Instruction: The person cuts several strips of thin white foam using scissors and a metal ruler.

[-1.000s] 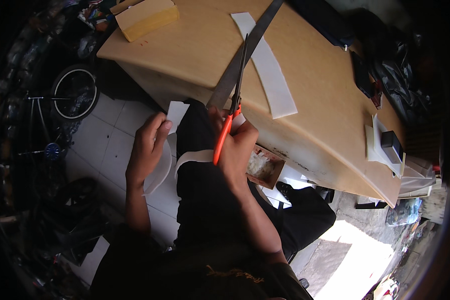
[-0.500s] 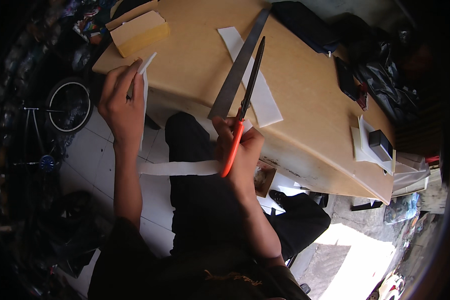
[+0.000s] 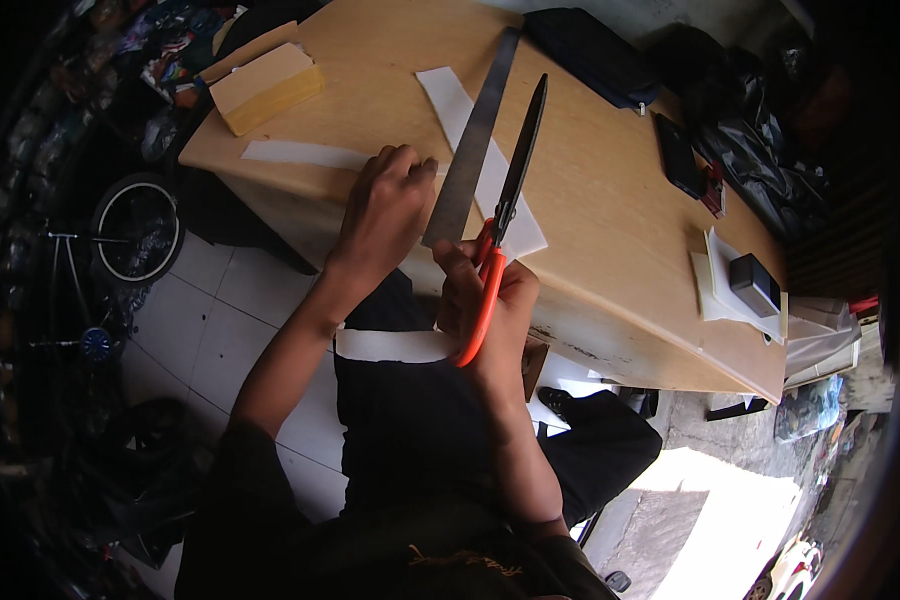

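Note:
My right hand (image 3: pixel 495 300) grips a pair of scissors (image 3: pixel 492 290) with orange handles, its dark blades closed together and pointing up and away. Pressed under the same hand's thumb is a long flat grey metal piece like a ruler (image 3: pixel 475 140). A white strip (image 3: pixel 390 346) stretches left from that hand, over my thigh. My left hand (image 3: pixel 385 205) is closed at the table's near edge, knuckles up. A white strip (image 3: pixel 300 153) runs out from under its fingers across the tabletop; their tips are hidden. Beyond the ruler-like piece lies a wider white strip (image 3: pixel 515 215).
An open cardboard box (image 3: pixel 270 90) stands at the table's far left. Along the back and right are a dark pouch (image 3: pixel 595 55), a phone (image 3: pixel 678 155), black plastic bags (image 3: pixel 760 160) and a small dark box (image 3: pixel 755 283) on papers. A bicycle wheel (image 3: pixel 138 228) is at left.
My left hand has swung right, from raised at the left to the table edge near my right hand. Its white strip, upright before, now lies along the tabletop. The right hand has shifted slightly.

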`<state>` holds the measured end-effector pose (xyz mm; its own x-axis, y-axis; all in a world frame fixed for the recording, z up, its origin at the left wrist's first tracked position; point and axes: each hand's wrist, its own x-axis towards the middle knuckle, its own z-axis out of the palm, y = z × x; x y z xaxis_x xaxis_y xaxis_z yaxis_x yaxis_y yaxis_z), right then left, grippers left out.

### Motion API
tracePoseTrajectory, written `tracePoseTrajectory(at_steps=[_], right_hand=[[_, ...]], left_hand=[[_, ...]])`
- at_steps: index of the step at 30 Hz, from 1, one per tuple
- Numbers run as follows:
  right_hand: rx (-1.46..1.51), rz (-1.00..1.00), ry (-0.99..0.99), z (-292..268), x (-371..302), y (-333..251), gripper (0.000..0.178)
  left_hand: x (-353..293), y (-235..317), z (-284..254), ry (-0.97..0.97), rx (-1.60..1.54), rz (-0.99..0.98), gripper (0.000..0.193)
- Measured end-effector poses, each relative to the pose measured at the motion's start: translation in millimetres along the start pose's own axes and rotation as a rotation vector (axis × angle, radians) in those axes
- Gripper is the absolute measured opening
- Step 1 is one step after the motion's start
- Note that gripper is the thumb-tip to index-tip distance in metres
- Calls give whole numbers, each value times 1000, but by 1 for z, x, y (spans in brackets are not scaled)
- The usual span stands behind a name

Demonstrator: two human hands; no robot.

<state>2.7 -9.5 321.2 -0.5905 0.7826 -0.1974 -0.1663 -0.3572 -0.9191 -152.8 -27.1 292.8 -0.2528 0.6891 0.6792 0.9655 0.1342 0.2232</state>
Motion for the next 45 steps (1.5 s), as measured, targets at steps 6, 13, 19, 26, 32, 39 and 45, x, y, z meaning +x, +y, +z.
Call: tracePoseTrajectory(at_steps=[6, 13, 19, 26, 32, 39, 45], right_hand=[[37, -14, -12, -4, 0, -2, 16], [82, 48, 15, -14, 0, 8, 15], [54, 74, 39, -27, 1, 24, 16], [-30, 82, 63, -34, 3, 32, 26], [-154, -51, 96, -44, 7, 49, 26], [-197, -107, 138, -53, -15, 38, 22], [-22, -160, -99, -90, -55, 35, 17]], left_hand=[[10, -3, 14, -49, -313, 24, 26], [11, 0, 21, -70, -303, -57, 19], [13, 8, 14, -51, -396, -223, 18], [9, 16, 7, -92, -487, -282, 18], [3, 13, 8, -96, -461, -273, 23], [-5, 44, -29, 59, -441, -279, 16], [-62, 102, -36, -428, -1143, -327, 21]])
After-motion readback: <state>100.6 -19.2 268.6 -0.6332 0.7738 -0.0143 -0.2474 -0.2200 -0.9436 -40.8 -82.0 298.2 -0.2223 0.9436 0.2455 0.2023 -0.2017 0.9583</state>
